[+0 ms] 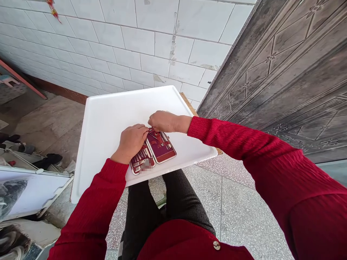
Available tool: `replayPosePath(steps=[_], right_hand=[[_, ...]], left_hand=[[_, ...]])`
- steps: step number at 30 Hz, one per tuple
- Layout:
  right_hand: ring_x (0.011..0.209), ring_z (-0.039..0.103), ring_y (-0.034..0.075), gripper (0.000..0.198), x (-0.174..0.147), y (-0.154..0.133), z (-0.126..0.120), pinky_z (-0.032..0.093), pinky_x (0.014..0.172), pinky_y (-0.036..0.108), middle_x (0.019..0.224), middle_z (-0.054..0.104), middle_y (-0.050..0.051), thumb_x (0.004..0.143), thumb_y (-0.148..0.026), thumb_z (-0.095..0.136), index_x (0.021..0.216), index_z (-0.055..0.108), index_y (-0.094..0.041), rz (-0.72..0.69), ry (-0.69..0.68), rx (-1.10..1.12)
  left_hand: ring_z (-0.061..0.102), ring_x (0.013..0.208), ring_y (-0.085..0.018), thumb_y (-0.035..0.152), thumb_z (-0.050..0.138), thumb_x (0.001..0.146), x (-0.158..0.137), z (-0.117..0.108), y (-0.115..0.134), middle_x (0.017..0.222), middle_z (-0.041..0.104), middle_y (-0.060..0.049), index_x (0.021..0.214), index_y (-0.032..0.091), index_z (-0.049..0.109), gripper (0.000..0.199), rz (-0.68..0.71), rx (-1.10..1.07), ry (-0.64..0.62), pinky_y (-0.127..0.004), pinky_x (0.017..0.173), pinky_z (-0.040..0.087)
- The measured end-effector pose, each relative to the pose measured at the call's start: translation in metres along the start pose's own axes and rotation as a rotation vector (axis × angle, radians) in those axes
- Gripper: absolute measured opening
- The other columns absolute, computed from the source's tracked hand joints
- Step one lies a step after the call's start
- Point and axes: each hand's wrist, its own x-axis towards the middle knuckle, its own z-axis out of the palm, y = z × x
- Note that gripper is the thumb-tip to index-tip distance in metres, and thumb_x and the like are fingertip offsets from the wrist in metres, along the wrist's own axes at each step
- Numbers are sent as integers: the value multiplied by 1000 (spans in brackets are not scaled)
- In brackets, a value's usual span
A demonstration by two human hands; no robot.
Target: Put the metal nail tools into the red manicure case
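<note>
A dark red manicure set case (165, 157) lies unfolded on the white tabletop (108, 112), near its front edge. Slim metal tools sit in rows in the left half, with nail clippers (136, 168) at its near end. The right half holds a red-handled tool and more slim tools. My left hand (132, 141) grips the left half, its fingers over the far part and its thumb toward the hinge. At the case's far edge my right hand (165, 121) is closed, fingertips pinched close to the left thumb. Whatever lies between those fingertips is hidden.
A white tiled wall (151, 39) stands behind the table. To the right is a grey patterned metal door (271, 72). A rack with shoes (27, 151) and a white panel (32, 187) stand on the left. My legs (187, 202) are below the front edge.
</note>
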Motion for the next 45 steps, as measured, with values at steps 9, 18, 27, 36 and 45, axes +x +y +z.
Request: replayPosePath(steps=[9, 18, 27, 36, 45], right_hand=[[93, 70, 28, 23, 1, -4, 19, 44, 76, 36, 104, 76, 21, 98, -8, 53, 106, 74, -7, -21, 102, 15], [89, 67, 26, 22, -11, -10, 34, 40, 73, 34, 102, 72, 18, 99, -7, 50, 101, 73, -8, 33, 225, 166], [94, 64, 21, 34, -35, 32, 66, 43, 79, 30, 109, 75, 12, 104, -18, 43, 110, 76, -13, 583, 676, 584], [78, 63, 19, 23, -61, 41, 59, 42, 67, 30, 93, 77, 9, 95, -19, 56, 95, 79, -15, 715, 339, 590], [79, 62, 18, 7, -66, 18, 50, 36, 64, 31, 94, 77, 7, 88, -19, 71, 90, 79, -18, 711, 139, 591]], left_hand=[[73, 105, -28, 25, 50, 105, 1, -3, 0, 123, 79, -6, 115, 23, 77, 29, -15, 7, -26, -41, 90, 56], [74, 107, -26, 26, 48, 103, 0, -4, -2, 125, 78, -4, 115, 26, 76, 30, -12, -12, -4, -39, 89, 58], [74, 109, -27, 28, 49, 105, 1, -4, -4, 126, 78, -5, 112, 25, 76, 29, -12, -33, 5, -40, 88, 58], [74, 109, -26, 30, 48, 105, 1, -4, -5, 124, 79, -4, 110, 26, 77, 30, -30, -42, 7, -39, 85, 59], [73, 116, -27, 31, 48, 105, 2, -5, -4, 127, 78, -3, 112, 25, 78, 31, -76, -43, -23, -39, 90, 58]])
